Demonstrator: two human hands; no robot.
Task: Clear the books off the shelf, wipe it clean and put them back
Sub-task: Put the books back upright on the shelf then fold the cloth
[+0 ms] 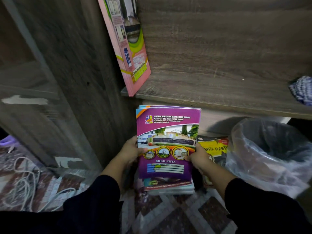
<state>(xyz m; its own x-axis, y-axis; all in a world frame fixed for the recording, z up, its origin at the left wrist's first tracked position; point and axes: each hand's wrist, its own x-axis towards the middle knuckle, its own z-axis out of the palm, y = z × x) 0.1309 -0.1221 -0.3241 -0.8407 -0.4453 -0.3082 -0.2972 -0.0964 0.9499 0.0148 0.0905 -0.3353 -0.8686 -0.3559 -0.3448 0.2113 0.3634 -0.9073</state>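
Observation:
A stack of thin notebooks (166,132), topped by a purple "Buku Nota" cover, is held just below the front edge of the wooden shelf (219,92). My left hand (130,152) grips the stack's left edge and my right hand (198,157) grips its right edge, thumbs on the cover. A pink book (128,48) leans upright against the shelf's left wall. A blue-and-white checked cloth (302,92) lies at the shelf's right end. More books lie on the floor, among them a yellow-and-black one (214,149) right of the stack.
A bin lined with a clear plastic bag (270,154) stands at the right under the shelf. White cables (25,181) lie on the patterned floor mat (168,213) at the left. A glass cabinet door (42,98) stands open at the left.

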